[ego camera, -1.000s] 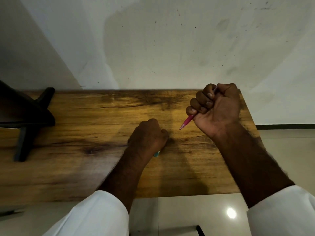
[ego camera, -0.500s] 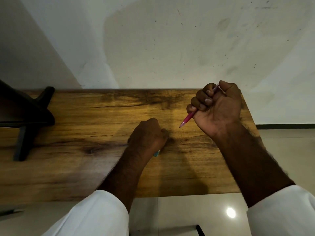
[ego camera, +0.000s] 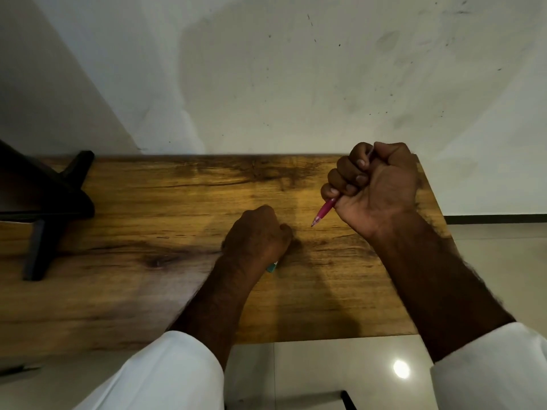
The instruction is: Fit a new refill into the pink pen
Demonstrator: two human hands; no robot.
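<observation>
The right hand [ego camera: 376, 184] is curled in a fist around the pink pen [ego camera: 325, 210], tip poking out below the little finger toward the left hand [ego camera: 257, 235]. That hand rests closed on the table [ego camera: 148, 202], a teal end [ego camera: 272, 266] showing beneath it. No refill is visible, so this looks like the opening step; next the pen likely needs both hands to unscrew it.

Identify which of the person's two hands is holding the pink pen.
The right hand, raised in a fist with the pink plastic pen poking out; the left hand rests on the wooden table.
</observation>
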